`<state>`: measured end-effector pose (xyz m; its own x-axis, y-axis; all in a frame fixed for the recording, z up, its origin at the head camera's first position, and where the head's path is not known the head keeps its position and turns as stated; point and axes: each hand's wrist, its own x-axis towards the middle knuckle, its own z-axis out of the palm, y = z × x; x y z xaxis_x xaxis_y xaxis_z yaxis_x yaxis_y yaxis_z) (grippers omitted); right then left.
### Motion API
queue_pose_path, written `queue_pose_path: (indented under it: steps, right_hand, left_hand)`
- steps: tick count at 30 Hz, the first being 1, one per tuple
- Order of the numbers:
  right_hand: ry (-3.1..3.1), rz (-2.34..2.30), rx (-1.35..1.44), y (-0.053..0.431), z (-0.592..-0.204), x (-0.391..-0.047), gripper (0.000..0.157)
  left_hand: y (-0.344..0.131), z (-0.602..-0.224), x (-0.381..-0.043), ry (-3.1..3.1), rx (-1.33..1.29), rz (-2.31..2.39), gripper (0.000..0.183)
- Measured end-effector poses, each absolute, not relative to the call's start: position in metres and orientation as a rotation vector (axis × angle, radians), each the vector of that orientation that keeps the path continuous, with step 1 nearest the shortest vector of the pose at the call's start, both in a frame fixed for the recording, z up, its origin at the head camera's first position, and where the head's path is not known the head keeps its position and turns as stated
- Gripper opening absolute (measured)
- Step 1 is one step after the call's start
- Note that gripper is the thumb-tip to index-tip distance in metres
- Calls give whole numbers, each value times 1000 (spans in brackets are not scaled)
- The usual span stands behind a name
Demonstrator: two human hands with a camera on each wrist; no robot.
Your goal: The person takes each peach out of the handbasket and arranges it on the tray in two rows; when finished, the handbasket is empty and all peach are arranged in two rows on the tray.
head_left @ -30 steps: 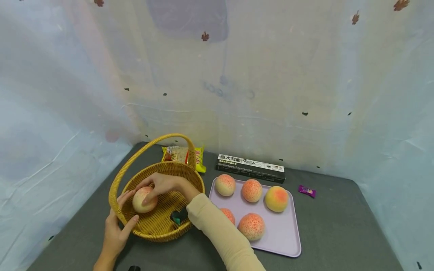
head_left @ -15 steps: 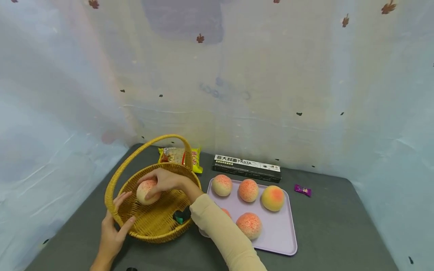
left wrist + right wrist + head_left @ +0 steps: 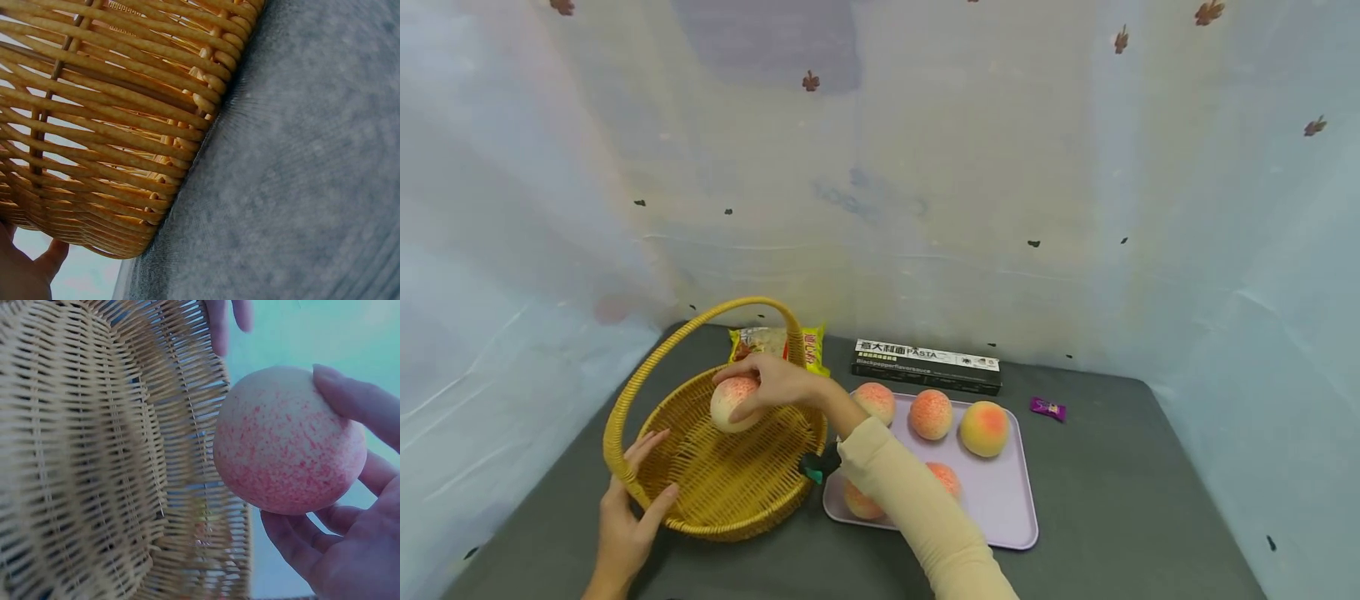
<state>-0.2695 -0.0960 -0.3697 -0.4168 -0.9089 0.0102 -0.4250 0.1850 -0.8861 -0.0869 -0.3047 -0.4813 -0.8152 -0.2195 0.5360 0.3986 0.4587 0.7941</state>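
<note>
In the head view, my right hand [image 3: 778, 390] grips a round peach [image 3: 728, 408], cream below and speckled red on top, over the yellow wicker basket [image 3: 730, 500]. The right wrist view shows my thumb on one side of the peach [image 3: 287, 444] and fingers on the other, with the wicker wall behind. My left hand [image 3: 623, 521] holds the basket's left rim near the foot of its arched handle [image 3: 658, 358]. Seen from the left wrist, the woven side [image 3: 106, 125] of the basket meets the grey cloth. No other peach shows inside the basket.
Right of the basket, a lilac tray [image 3: 1013, 525] bears several peaches, partly covered by my right sleeve [image 3: 917, 508]. Behind stand a black pasta box [image 3: 925, 371] and a yellow noodle packet [image 3: 814, 350]. A small purple-wrapped sweet [image 3: 1048, 409] lies further right.
My right hand has lifted the peach from the basket's floor, up and slightly right. My left hand stays on the rim. The whole view has shifted a little.
</note>
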Motion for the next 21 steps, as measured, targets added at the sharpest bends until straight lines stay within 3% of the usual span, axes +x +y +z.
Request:
queue_pose_path:
  steps: [9, 21]
  right_hand:
    - [1968, -1187, -1269, -71, -357, -269, 61]
    - [2091, -1187, -1211, 8, -354, -267, 61]
  left_hand:
    - [-306, -480, -84, -2157, -106, -1342, 67]
    - [-303, -480, -85, -2154, -109, -1351, 67]
